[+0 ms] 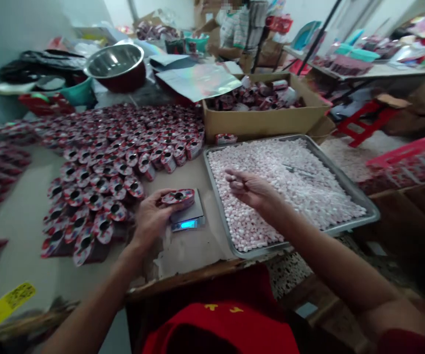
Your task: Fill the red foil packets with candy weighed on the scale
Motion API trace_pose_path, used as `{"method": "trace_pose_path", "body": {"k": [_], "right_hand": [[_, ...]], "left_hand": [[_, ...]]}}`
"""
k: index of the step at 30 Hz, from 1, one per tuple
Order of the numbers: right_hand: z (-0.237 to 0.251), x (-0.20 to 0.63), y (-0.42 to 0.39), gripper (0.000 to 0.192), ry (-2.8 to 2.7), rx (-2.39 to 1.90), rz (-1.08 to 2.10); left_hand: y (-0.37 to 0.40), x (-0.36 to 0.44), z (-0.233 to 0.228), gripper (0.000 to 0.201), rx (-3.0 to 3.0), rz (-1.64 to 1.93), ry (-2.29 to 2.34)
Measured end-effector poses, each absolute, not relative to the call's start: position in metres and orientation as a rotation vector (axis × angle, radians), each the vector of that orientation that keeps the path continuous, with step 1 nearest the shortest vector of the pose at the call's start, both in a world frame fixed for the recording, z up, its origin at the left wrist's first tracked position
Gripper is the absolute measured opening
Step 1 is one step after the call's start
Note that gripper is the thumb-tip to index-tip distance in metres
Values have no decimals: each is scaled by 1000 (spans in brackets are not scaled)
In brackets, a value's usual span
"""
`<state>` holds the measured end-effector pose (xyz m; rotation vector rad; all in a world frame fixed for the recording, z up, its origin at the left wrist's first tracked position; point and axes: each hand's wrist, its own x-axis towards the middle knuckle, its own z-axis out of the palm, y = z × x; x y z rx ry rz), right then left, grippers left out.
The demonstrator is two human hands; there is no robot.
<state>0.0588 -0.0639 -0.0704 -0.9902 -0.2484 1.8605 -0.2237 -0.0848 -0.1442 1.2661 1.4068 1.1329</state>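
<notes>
My left hand grips a small red heart-shaped tin that rests on a little digital scale with a lit blue display. My right hand hovers over the left part of a metal tray heaped with small pink-white candies; its fingers are pinched together, and whether candies sit between them I cannot tell. Rows of matching red tins lie overlapped on the table to the left of the scale.
A cardboard box holding more tins stands behind the tray. A steel bowl and a holographic sheet lie farther back. Another person sits at the far end. A red stool stands right of the table.
</notes>
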Motion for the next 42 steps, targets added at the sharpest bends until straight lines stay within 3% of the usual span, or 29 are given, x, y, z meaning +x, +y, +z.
{"method": "trace_pose_path", "body": {"k": [5, 9, 17, 22, 25, 30, 34, 37, 42], "right_hand": [[-57, 66, -58, 23, -376, -1239, 1765], [-46, 73, -55, 45, -435, -1410, 1603], [-51, 68, -32, 16, -622, -1441, 1697], [-58, 53, -31, 16, -741, -1374, 1854], [-58, 46, -31, 15, -765, -1388, 1872], [-60, 34, -28, 13, -982, -1357, 1907], [-55, 22, -26, 5, -1078, -1300, 1897], [-38, 31, -21, 17, -1126, -1293, 1802], [-20, 83, -21, 33, -1295, -1399, 1465]], "left_hand": [[-96, -234, -153, 72, 1432, 1217, 1357], [-112, -256, -126, 49, 1795, 1338, 1514], [-118, -268, -83, 24, 2126, 1425, 1635], [-113, -266, -77, 24, 2159, 1383, 1708], [-109, -265, -76, 33, 2150, 1329, 1757], [-104, -262, -79, 70, 2185, 1125, 1813], [-100, -258, -90, 75, 2144, 965, 1810], [-96, -252, -112, 70, 2003, 990, 1759], [-88, -230, -150, 38, 1597, 1019, 1398]]}}
